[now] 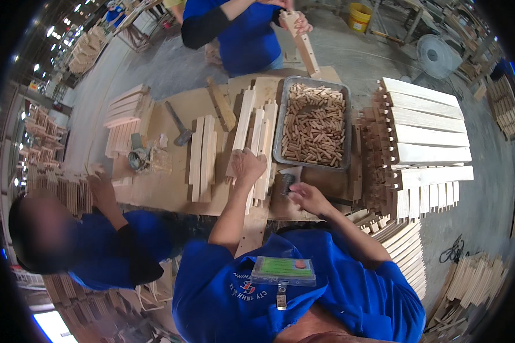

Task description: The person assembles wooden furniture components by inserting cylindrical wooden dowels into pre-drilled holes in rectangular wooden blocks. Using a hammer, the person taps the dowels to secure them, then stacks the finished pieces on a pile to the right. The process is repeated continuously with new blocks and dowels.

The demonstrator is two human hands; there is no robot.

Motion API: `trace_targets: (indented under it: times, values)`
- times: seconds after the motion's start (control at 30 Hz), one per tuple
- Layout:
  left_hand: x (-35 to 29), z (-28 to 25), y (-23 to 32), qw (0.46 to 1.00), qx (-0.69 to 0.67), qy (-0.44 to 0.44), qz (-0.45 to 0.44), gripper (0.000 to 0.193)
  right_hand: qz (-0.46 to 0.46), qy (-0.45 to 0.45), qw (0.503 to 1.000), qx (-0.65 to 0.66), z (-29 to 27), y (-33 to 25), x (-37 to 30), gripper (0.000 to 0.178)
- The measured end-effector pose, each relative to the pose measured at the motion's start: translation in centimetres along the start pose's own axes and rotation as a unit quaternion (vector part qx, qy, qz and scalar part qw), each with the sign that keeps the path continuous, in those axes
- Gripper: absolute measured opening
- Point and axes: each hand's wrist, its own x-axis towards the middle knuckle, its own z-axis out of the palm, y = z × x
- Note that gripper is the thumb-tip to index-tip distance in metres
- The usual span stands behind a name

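My left hand is closed round a pale wooden strip among several strips lying lengthwise on the bench. At the bench's near edge, my right hand has its fingers bent against a small dark object, whose kind I cannot make out. Just beyond that hand stands a grey plastic tub of short wooden dowels. More wooden strips lie together left of my left hand.
A hammer and a wooden bar lie on the bench. Stacked slats rise at the right. A co-worker across holds a wooden leg; another person works at the left. A fan stands farther off.
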Motion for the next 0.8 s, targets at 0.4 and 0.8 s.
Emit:
trace_targets:
  times: [0.4,0.8]
  values:
    - [-8.7,3.7,-8.1,0.973,-0.228,-0.017,-0.031,0.049,0.065,-0.022,0.997,-0.033,7.6,-0.8,9.1,0.039]
    - [-7.2,3.8,-12.6,0.945,-0.319,-0.066,-0.014,0.068,0.006,-0.041,0.989,0.142,8.3,-0.8,4.8,0.037]
